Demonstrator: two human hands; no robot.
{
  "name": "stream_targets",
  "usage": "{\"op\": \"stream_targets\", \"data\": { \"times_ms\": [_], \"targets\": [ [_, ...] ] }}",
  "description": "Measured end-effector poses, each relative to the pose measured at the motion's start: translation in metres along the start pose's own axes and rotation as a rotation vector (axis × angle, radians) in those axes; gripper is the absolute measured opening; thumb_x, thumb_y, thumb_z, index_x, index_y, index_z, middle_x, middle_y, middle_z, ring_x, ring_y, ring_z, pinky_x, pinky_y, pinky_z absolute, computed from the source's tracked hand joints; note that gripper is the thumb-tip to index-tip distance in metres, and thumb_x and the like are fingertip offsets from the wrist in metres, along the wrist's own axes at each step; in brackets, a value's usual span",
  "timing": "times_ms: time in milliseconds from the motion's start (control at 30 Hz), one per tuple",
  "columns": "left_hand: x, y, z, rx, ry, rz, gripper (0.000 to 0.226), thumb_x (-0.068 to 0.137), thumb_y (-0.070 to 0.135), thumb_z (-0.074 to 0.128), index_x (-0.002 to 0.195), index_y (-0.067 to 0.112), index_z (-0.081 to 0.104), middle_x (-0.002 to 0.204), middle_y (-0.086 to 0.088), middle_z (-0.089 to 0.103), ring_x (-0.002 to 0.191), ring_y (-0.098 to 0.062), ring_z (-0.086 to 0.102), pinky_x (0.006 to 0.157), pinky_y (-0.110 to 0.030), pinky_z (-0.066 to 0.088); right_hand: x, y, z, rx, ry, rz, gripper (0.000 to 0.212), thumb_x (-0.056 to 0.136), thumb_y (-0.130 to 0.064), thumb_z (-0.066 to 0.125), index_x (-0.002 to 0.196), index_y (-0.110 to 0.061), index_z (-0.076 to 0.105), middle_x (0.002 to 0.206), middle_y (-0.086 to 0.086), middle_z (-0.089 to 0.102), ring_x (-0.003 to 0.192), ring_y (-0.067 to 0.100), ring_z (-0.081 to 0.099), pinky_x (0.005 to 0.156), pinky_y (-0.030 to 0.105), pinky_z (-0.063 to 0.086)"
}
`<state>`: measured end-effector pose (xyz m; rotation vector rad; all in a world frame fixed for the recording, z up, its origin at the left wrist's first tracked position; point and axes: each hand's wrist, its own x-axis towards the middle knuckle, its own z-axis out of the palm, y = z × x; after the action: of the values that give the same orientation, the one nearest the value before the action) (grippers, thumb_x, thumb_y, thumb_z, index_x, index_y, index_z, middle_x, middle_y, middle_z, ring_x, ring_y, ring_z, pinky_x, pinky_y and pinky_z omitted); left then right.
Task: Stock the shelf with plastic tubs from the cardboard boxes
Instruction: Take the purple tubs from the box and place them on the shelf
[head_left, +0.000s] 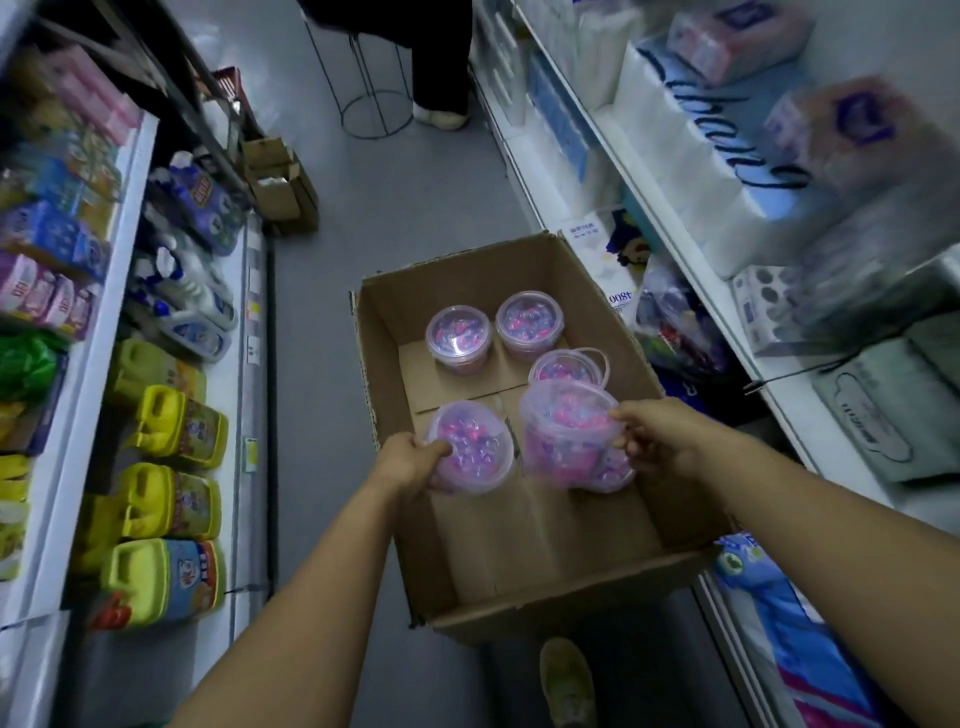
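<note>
Both arms are reaching down into the corrugated cardboard box (519, 597). Left hand (410, 462) is gripping one clear round plastic tub (485, 457), thumb over its lid. Right hand (654, 441) is pinching the rim of a second tub (561, 431), tilted. Pink-purple pods (462, 434) are showing through both.

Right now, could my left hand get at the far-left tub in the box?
Probably within reach: the box is open on top and nothing stands between the left hand and the far-left tub. But that hand already grips the near-left tub, so it isn't free.
</note>
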<state>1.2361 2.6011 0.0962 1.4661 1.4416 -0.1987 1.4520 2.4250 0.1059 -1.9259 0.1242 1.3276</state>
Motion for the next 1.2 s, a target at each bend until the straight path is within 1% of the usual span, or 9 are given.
{"op": "stream_targets", "data": {
  "times_ms": [200, 367, 433, 533, 700, 833, 967, 1100, 1200],
  "targets": [
    [-0.05, 0.003, -0.008, -0.219, -0.042, 0.013, 0.025, 0.089, 0.032, 0.061, 0.1, 0.009, 0.061, 0.081, -0.008, 0.062, 0.059, -0.016, 0.053, 0.052, -0.026, 0.039, -0.057, 0.006, -0.013, 0.188, 0.034, -0.03, 0.019, 0.088, -0.021, 0.058, 0.071, -0.013, 0.054, 0.04, -0.001, 0.057, 0.037, 0.008, 0.041, 0.059, 0.028, 0.041],
    [-0.122, -0.014, -0.014, -0.398, -0.11, 0.028, 0.027, 0.087, 0.033, 0.062, 0.11, 0.019, 0.06, 0.096, -0.007, 0.058, 0.073, -0.017, 0.05, 0.049, -0.026, 0.04, -0.144, 0.038, -0.022, 0.313, 0.056, -0.114, 0.019, 0.086, -0.023, 0.059, 0.069, -0.014, 0.055, 0.041, -0.002, 0.055, 0.034, 0.005, 0.04, 0.042, 0.018, 0.042],
    [-0.16, -0.026, -0.016, -0.378, -0.117, 0.076, 0.031, 0.086, 0.034, 0.062, 0.113, 0.018, 0.06, 0.104, -0.01, 0.054, 0.083, -0.023, 0.049, 0.053, -0.03, 0.045, -0.191, 0.059, -0.025, 0.357, 0.067, -0.155, 0.019, 0.085, -0.024, 0.059, 0.068, -0.016, 0.054, 0.043, -0.002, 0.054, 0.04, 0.007, 0.038, 0.049, 0.022, 0.046],
    [-0.229, -0.047, -0.014, -0.454, -0.192, 0.133, 0.02, 0.089, 0.025, 0.064, 0.106, 0.017, 0.057, 0.109, -0.012, 0.06, 0.098, -0.029, 0.061, 0.076, -0.044, 0.057, -0.264, 0.098, -0.026, 0.433, 0.079, -0.231, 0.017, 0.084, -0.023, 0.058, 0.069, -0.016, 0.053, 0.045, -0.004, 0.052, 0.039, 0.007, 0.038, 0.065, 0.033, 0.053],
    [-0.331, -0.081, -0.009, -0.472, -0.349, 0.213, 0.022, 0.085, 0.02, 0.07, 0.104, 0.014, 0.061, 0.103, -0.011, 0.066, 0.093, -0.026, 0.068, 0.078, -0.042, 0.059, -0.379, 0.169, -0.025, 0.516, 0.178, -0.293, 0.02, 0.082, -0.029, 0.057, 0.066, -0.018, 0.051, 0.046, -0.004, 0.05, 0.041, 0.008, 0.038, 0.077, 0.037, 0.049],
    [-0.394, -0.098, 0.003, -0.42, -0.455, 0.263, 0.026, 0.083, 0.021, 0.07, 0.107, 0.014, 0.062, 0.104, -0.011, 0.065, 0.091, -0.025, 0.066, 0.062, -0.034, 0.059, -0.458, 0.215, -0.028, 0.511, 0.376, -0.341, 0.021, 0.081, -0.035, 0.063, 0.068, -0.021, 0.054, 0.061, -0.002, 0.053, 0.062, 0.013, 0.049, 0.078, 0.033, 0.042],
    [-0.45, -0.105, 0.024, -0.333, -0.528, 0.339, 0.022, 0.083, 0.022, 0.07, 0.101, 0.012, 0.061, 0.097, -0.008, 0.064, 0.083, -0.024, 0.064, 0.064, -0.034, 0.057, -0.52, 0.254, -0.045, 0.611, 0.297, -0.368, 0.018, 0.084, -0.034, 0.062, 0.088, -0.016, 0.061, 0.095, 0.01, 0.057, 0.092, 0.03, 0.058, 0.09, 0.057, 0.049],
    [-0.498, -0.107, 0.05, -0.252, -0.581, 0.391, 0.015, 0.083, 0.021, 0.071, 0.088, 0.011, 0.062, 0.085, -0.006, 0.062, 0.07, -0.021, 0.062, 0.061, -0.034, 0.057, -0.57, 0.293, -0.07, 0.698, 0.279, -0.373, 0.032, 0.084, -0.037, 0.063, 0.104, -0.013, 0.059, 0.108, 0.016, 0.059, 0.088, 0.033, 0.064, 0.075, 0.05, 0.057],
    [-0.534, -0.112, 0.072, -0.203, -0.642, 0.431, 0.016, 0.082, 0.022, 0.071, 0.082, 0.012, 0.06, 0.076, -0.006, 0.062, 0.058, -0.018, 0.061, 0.052, -0.029, 0.055, -0.608, 0.326, -0.087, 0.74, 0.277, -0.366, 0.041, 0.083, -0.042, 0.064, 0.103, -0.008, 0.058, 0.103, 0.018, 0.061, 0.094, 0.035, 0.063, 0.083, 0.049, 0.054]
  ]
}}
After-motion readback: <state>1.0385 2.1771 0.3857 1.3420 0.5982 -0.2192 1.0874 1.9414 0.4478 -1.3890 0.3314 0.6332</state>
